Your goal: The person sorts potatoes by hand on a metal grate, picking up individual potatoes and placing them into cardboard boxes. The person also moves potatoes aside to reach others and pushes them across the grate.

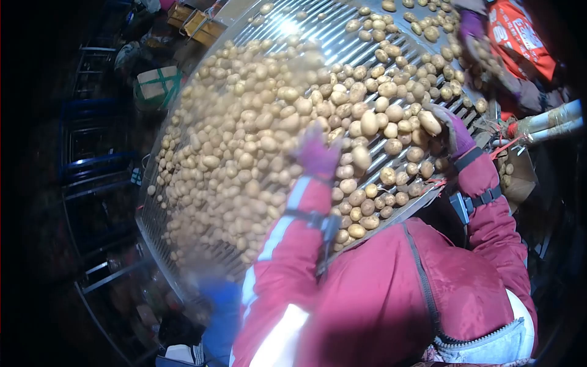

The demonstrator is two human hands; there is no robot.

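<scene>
A thick layer of potatoes covers the slatted metal table. My left hand, in a purple glove and smeared by motion, is over the middle of the potatoes with its fingers apart and nothing visibly held. At the right side of the table, my right hand, also in a purple glove, curls its fingers around a large oblong potato. Smaller potatoes lie just below and beside it. Its palm and part of the fingers are hidden.
A co-worker's gloved hand is among potatoes at the upper right, beside a red printed bag. Taped white poles jut in at the right. A cardboard box stands below them. Someone's blue sleeve shows blurred at lower left.
</scene>
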